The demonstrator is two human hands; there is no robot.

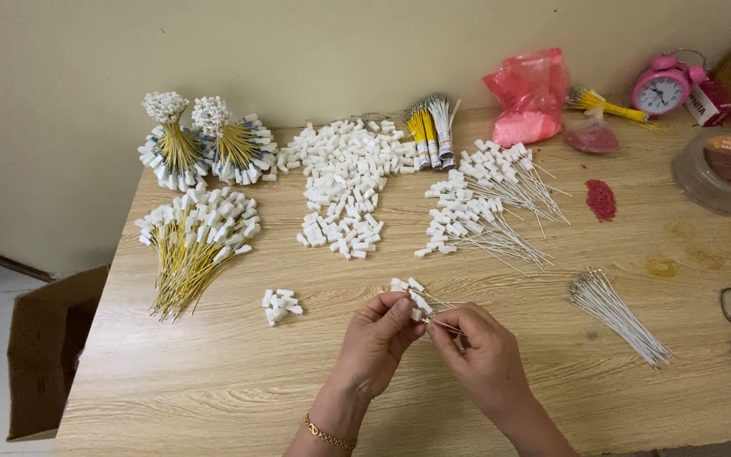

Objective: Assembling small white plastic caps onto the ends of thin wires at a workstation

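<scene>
Hands meet at near centre of desk [213,372]. Left hand [376,343] pinches a small bunch of white caps [412,292] on thin wires [443,315]; right hand [486,355] pinched narrow on the wire ends just beside it. Loose caps [281,306] lie near, to the left; bare wires [619,317] to the right; big cap pile [344,186] far centre. Judgement: keep the bunch tight and wire tips level, feed one wire straight into each cap, elbows steady, so nothing splays or slips
</scene>
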